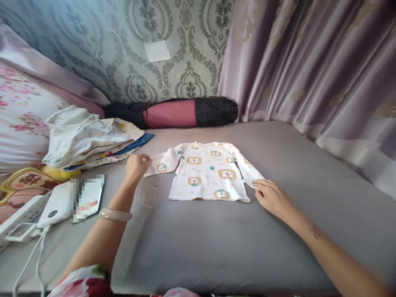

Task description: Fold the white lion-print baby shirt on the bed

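A small white long-sleeved cotton-like shirt with tan lion-face prints and green leaf motifs lies spread flat in the middle of a bed covered with a smooth grey sheet, its neckline on the far side and its hem on the near side. The two hands are well apart, one at each sleeve. The left hand pinches the cuff end of the left sleeve, which reaches out sideways. The right hand grips the end of the right sleeve, which slants down toward the near right. A pale, glossy round bangle circles the left wrist.

Far left, a loose pile of pale printed clothes with a dark blue piece rests beside a white pillow with pink flowers. Nearer on the left lie a dark-edged phone with a pixelated screen, a white rounded plastic device and a white power strip, with white cables running toward the near edge. On the far side, a long black and dark pink fabric bundle lies along the patterned grey wall; shiny mauve curtains hang at the right.
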Tool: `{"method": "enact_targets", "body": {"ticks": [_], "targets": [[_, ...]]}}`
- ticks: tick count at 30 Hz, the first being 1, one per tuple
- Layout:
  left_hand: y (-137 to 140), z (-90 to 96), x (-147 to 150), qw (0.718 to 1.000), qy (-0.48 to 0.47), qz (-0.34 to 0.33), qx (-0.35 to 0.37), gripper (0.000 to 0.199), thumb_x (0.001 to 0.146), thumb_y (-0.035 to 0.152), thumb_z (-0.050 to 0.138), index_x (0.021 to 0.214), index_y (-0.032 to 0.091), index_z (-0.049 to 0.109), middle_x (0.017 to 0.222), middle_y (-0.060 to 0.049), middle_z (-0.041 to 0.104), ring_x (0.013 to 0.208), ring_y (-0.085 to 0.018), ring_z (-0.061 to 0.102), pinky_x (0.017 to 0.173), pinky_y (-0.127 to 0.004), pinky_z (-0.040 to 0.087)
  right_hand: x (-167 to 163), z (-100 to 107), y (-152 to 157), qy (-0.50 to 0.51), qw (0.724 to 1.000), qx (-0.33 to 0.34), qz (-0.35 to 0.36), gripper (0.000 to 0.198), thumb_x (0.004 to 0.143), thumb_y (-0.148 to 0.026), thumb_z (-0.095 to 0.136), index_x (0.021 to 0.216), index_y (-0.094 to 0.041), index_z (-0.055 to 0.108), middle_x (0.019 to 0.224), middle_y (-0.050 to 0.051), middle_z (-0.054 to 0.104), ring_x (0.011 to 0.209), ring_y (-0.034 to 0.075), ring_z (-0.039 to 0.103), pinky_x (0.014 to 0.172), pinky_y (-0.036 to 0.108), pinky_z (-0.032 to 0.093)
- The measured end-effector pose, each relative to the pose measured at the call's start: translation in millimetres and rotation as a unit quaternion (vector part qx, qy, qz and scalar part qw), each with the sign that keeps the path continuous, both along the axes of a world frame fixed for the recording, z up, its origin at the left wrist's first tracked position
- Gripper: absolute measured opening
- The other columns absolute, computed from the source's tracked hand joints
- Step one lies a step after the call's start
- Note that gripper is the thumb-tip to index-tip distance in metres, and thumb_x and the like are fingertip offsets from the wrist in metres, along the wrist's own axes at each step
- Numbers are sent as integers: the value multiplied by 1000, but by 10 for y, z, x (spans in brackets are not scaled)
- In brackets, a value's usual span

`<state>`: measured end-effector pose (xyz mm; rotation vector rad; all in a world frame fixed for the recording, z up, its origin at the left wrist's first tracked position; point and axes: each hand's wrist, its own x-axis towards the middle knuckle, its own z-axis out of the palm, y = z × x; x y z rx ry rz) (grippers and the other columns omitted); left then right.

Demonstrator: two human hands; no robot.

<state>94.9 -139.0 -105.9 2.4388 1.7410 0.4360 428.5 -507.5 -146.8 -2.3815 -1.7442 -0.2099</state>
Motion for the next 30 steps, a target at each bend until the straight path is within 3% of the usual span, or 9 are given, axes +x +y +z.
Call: {"method": "enact_targets", "body": {"ticks": [5, 13, 22, 27, 30], "targets": [[217, 140, 36, 996, -28, 87, 15, 33, 84, 34, 55, 109, 22, 74, 116, -13, 69, 110, -34, 62, 88, -40, 50, 33, -34, 14, 0, 1000, 5, -22, 28, 89, -17, 42, 89, -23, 69, 109, 4, 72, 96, 23, 65, 73, 33, 50], [542, 198, 189, 991, -24, 131, 27, 32, 87, 26, 50, 110, 20, 71, 115, -16, 69, 108, -34, 62, 85, -42, 49, 59, -15, 31, 31, 999, 14, -5, 29, 90, -21, 40, 87, -24, 68, 105, 3, 73, 91, 23, 65, 78, 36, 51], [804, 89, 232, 991, -9, 132, 7, 34, 88, 20, 42, 111, 12, 65, 118, -21, 65, 112, -35, 59, 88, -43, 48, 70, 19, -31, 75, 997, 6, 0, 31, 87, -21, 45, 106, -23, 68, 119, 7, 69, 106, 25, 63, 88, 38, 52], [754, -56, 316, 993, 36, 97, -56, 47, 79, 25, 58, 121, 4, 54, 122, -29, 60, 116, -40, 57, 91, -45, 47, 54, 35, -51, 83, 996, 4, -12, 37, 86, -19, 47, 119, -21, 64, 129, 8, 64, 112, 25, 61, 93, 36, 51], [588, -106, 527, 995, 32, 90, 9, 54, 79, 25, 58, 126, 1, 48, 126, -32, 54, 120, -43, 52, 94, -50, 45, 45, 28, -42, 79, 997, 3, -14, 34, 87, -17, 45, 113, -19, 68, 128, 9, 65, 113, 24, 61, 96, 36, 49]]}}
